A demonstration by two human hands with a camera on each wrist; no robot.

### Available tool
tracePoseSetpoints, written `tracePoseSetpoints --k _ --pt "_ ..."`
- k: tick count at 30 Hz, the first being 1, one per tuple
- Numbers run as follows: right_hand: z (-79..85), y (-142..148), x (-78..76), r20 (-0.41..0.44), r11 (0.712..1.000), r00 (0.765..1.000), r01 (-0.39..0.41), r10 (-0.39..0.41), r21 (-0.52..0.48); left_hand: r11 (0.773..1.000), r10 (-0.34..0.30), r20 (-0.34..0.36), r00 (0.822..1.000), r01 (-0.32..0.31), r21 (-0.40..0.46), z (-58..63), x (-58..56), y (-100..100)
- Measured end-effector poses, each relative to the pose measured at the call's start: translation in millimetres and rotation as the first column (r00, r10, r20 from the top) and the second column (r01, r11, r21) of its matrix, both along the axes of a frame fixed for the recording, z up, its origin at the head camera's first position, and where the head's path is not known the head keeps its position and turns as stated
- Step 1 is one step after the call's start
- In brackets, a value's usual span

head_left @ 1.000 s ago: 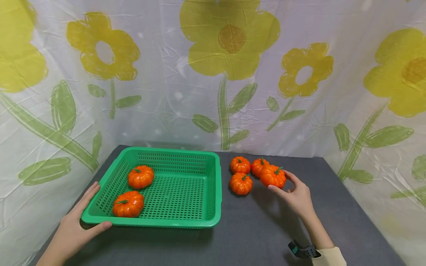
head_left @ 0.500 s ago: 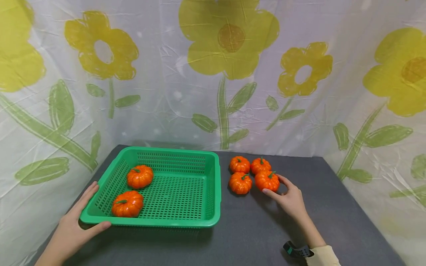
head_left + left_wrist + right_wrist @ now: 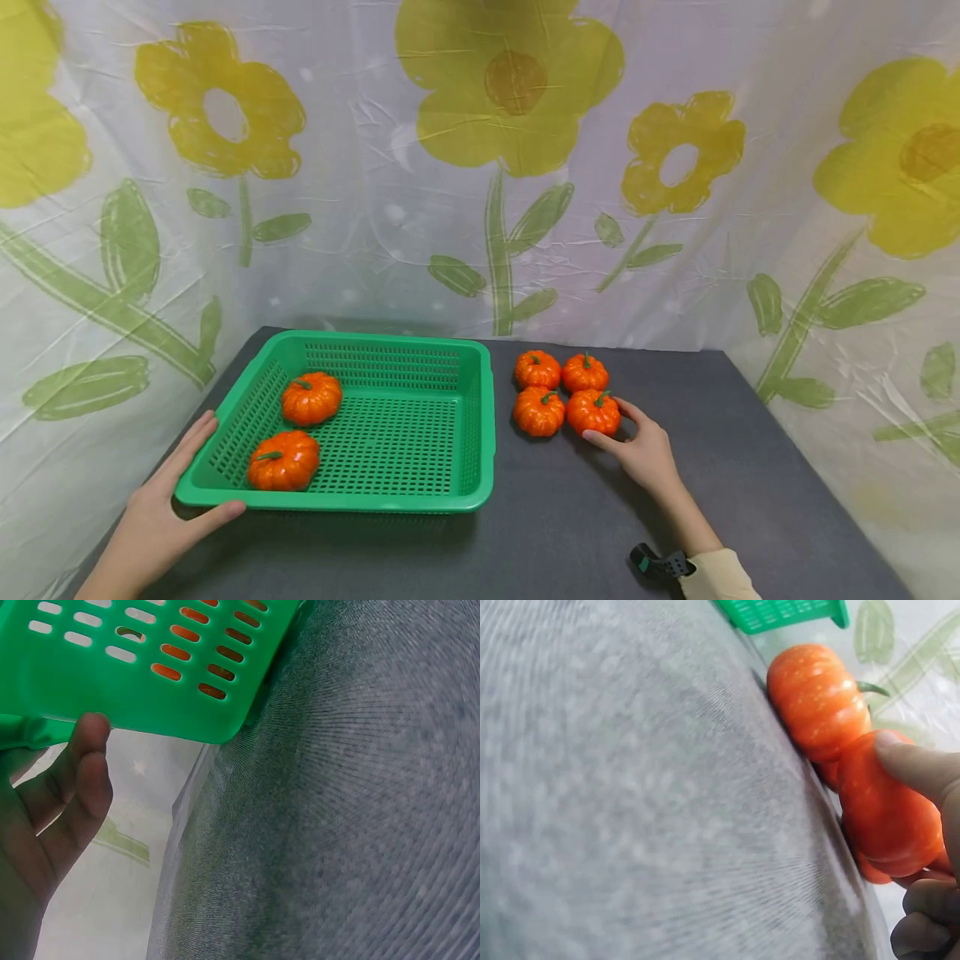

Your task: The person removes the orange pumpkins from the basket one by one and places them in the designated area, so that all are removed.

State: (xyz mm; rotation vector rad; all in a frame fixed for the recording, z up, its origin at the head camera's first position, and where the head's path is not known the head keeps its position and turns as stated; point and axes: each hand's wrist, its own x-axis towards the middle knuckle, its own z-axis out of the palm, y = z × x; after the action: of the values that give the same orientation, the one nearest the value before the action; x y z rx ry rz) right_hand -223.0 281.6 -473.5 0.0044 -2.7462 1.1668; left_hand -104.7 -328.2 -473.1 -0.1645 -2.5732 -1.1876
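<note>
My right hand (image 3: 641,450) pinches a small orange pumpkin (image 3: 593,412) between thumb and fingers, low at the front right of a tight group. Beside it sits another pumpkin (image 3: 538,412), with two more, a left one (image 3: 537,370) and a right one (image 3: 585,372), behind. The right wrist view shows the thumb (image 3: 911,761) pressed on the held pumpkin (image 3: 889,814). My left hand (image 3: 161,500) spreads around the near left corner of a green plastic basket (image 3: 375,502), fingers along its left side and thumb at the front rim. Fingertips meet the basket's edge in the left wrist view.
Inside the basket, toward its left side, lie two pumpkins, a rear one (image 3: 312,399) and a front one (image 3: 284,461). Dark grey cloth (image 3: 555,533) covers the table. A flower-printed curtain (image 3: 360,225) encloses the back and sides.
My right hand has moved left and down with the pumpkin, bringing it beside the front left pumpkin and in front of the rear right one. The left hand stays at the basket corner.
</note>
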Motion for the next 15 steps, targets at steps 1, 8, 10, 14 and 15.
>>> tracePoseSetpoints --k 1,8,10,14,15 --pt "-1.0 0 -0.4 -0.003 1.0 1.0 -0.001 0.001 0.003 1.0 -0.001 0.003 1.0 0.001 0.004 -0.1 -0.1 0" --pt "-8.4 0 -5.0 -0.024 1.0 1.0 0.0 0.0 0.002 1.0 0.005 0.002 1.0 -0.005 0.003 -1.3 -0.6 0" --pt "-9.9 -1 -5.8 -0.031 1.0 0.999 0.008 -0.008 0.002 1.0 0.003 0.001 1.0 -0.003 0.005 -1.0 -0.6 0" --pt "-11.5 -1 -5.7 -0.037 1.0 0.999 0.019 -0.019 0.002 1.0 0.005 0.009 1.0 -0.005 0.005 -0.5 -0.7 0" --pt "-11.8 -1 -5.8 -0.036 1.0 0.999 0.02 -0.02 0.001 1.0 0.006 0.011 1.0 -0.006 0.005 -0.5 -0.7 0"
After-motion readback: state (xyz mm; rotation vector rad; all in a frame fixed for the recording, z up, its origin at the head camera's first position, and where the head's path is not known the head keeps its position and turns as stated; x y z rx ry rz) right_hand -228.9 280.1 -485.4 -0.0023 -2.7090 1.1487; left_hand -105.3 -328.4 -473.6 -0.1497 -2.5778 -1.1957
